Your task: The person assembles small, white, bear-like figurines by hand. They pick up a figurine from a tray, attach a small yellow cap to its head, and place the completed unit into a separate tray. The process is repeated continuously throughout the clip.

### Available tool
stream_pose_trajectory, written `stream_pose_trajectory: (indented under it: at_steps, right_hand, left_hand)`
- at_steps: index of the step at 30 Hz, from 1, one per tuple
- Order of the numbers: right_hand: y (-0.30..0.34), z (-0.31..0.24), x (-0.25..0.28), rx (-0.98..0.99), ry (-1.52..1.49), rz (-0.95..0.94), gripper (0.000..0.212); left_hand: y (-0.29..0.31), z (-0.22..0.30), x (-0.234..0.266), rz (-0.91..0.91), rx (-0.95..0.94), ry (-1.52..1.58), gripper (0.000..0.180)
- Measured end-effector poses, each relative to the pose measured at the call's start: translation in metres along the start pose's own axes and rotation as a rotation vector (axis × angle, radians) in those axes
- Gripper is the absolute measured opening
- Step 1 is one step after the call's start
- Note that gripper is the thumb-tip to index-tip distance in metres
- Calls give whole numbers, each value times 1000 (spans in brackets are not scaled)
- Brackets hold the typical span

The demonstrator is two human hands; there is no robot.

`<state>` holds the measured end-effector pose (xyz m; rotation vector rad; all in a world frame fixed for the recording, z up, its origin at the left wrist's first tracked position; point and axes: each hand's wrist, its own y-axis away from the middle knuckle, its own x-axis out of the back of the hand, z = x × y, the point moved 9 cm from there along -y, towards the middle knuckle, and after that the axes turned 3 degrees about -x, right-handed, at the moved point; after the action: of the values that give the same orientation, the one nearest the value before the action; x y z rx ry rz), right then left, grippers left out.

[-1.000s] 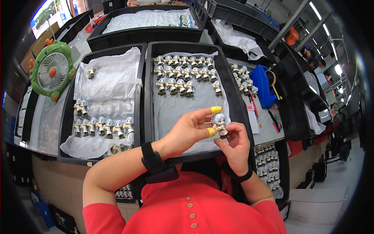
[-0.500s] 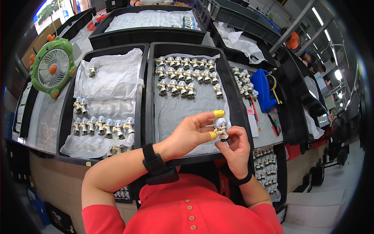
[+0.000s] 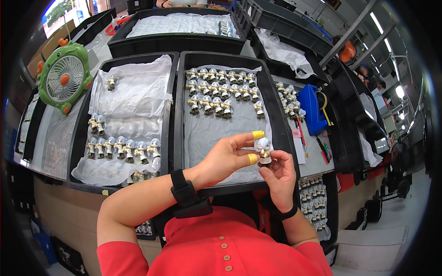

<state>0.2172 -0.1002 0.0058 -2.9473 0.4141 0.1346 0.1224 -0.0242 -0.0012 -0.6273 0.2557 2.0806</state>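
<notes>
A small figurine (image 3: 263, 150) with pale blue-grey hair is held upright between both hands above the near edge of the right black tray (image 3: 180, 115). My left hand (image 3: 228, 156), with yellow caps on thumb and forefinger, pinches its head. My right hand (image 3: 278, 177) grips its base from below. Rows of like figurines (image 3: 221, 89) stand at the far end of that tray. The left black tray (image 3: 78, 152), lined with white plastic, carries more figurines (image 3: 122, 148) in rows.
A green fan (image 3: 64, 78) stands at the far left. A blue tape dispenser (image 3: 313, 106) and pens lie to the right of the trays. More figurines (image 3: 315, 202) sit in a low tray at the right. Further black trays lie behind.
Both hands have kept the figurine in nearly the same spot; it has shifted slightly and turned a little between the fingers.
</notes>
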Motion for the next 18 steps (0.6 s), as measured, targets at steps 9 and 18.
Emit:
stream_pose_trajectory:
  at_steps: [9,18]
  right_hand:
    - [-1,1,1,14,43,-15,40]
    - [-1,1,2,12,62,-8,39]
  left_hand:
    - [1,-1,2,24,58,5,50]
    - [3,-1,1,6,113,7,55]
